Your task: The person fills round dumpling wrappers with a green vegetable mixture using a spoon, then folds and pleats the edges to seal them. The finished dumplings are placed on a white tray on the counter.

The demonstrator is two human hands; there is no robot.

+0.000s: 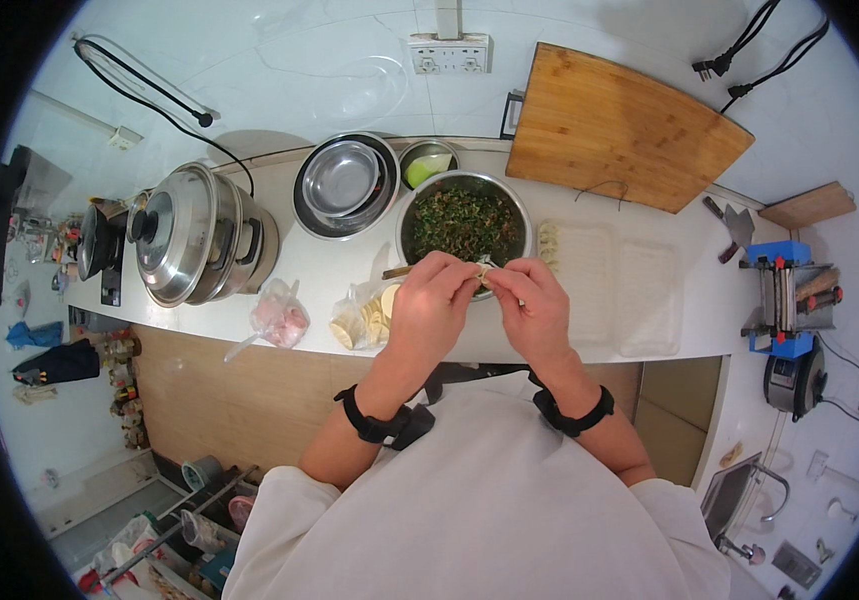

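My left hand (433, 296) and my right hand (534, 304) meet over the near rim of a stainless steel bowl (525, 225). Between their fingertips they pinch a small pale dumpling (483, 271), partly hidden by the fingers. Chopped green filling with brownish bits (463, 217) fills much of the bowl. A wooden handle (396, 273) sticks out beside my left hand. Just left of that hand, round dough wrappers (362, 321) lie in a clear plastic bag. Right of the bowl, several folded dumplings (548, 244) line the left edge of a translucent plastic tray (587, 292).
A second shallow tray (651, 300) adjoins the first. Stacked metal bowls (339, 180) and a small bowl with a green vegetable piece (428, 169) stand behind. Leftward are a lidded steamer pot (181, 232) and bagged pink meat (279, 315). A cutting board (624, 124) leans on the wall; a cleaver (738, 223) lies rightward.
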